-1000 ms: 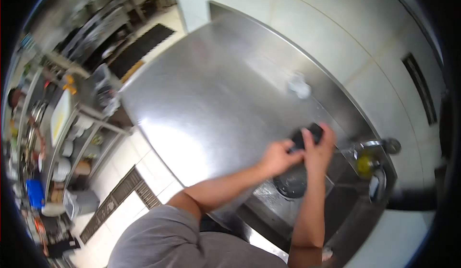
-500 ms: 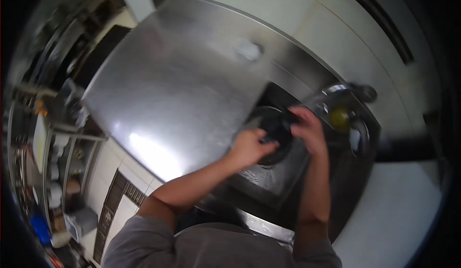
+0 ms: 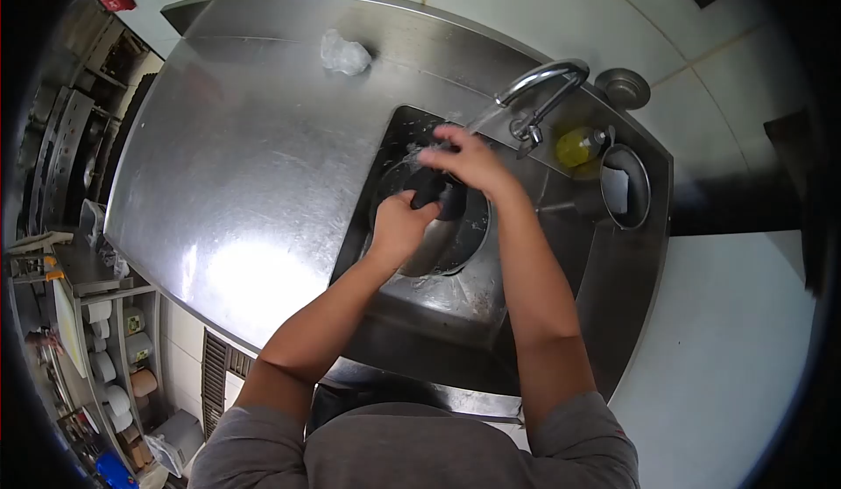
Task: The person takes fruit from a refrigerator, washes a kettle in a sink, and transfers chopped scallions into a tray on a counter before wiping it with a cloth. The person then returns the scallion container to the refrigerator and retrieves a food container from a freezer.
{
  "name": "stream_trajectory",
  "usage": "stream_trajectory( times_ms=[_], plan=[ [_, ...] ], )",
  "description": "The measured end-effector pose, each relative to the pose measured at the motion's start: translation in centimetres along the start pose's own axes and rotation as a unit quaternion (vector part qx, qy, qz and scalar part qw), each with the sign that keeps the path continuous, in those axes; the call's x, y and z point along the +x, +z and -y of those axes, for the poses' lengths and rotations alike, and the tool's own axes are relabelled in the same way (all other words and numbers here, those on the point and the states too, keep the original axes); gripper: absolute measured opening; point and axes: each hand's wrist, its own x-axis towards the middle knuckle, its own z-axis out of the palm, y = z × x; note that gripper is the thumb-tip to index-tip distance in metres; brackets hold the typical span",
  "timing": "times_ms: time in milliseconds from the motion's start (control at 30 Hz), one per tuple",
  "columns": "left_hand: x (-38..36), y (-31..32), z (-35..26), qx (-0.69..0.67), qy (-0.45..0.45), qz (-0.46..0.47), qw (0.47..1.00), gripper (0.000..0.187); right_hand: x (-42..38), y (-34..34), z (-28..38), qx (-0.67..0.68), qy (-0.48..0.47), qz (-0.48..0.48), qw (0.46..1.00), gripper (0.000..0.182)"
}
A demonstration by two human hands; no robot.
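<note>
Two hands close around one small dark object [image 3: 435, 193], held low over the sink basin [image 3: 394, 139] so runoff falls inside rather than on the counter. The left hand [image 3: 399, 225] grips it from below, fingers curled shut; the right hand [image 3: 464, 158] covers its top, fingers wrapped over it. Beneath sits a round metal bowl [image 3: 447, 248]. The faucet [image 3: 539, 82] arches just above, spout toward the hands. A yellow soap bottle [image 3: 580, 146] stands beside the tap, within easy reach. A crumpled clear wrapper [image 3: 343, 53] lies apart on the steel counter [image 3: 245, 182].
</note>
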Motion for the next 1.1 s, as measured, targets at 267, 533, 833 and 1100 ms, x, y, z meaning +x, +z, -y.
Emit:
stream_trajectory(
  times_ms=[267,533,833,1100],
  plan=[
    [2.0,-0.1,2.0,-0.240,-0.211,0.040,0.947,0.026,2.5,0.8,-4.8,0.324,0.025,-0.219,0.920,0.030],
    [-1.1,-1.2,8.9,-0.708,-0.335,0.137,0.606,0.047,-8.5,-1.1,-18.9,0.467,0.286,-0.019,0.836,0.023],
    [-8.4,3.3,13.4,-0.740,-0.447,0.191,0.464,0.051,-19.9,1.8,-21.2,0.606,0.286,0.018,0.742,0.025],
    [-10.0,2.4,10.9,-0.730,-0.465,0.199,0.460,0.054,-22.7,0.4,-20.1,0.581,0.281,-0.012,0.763,0.025]
  ],
)
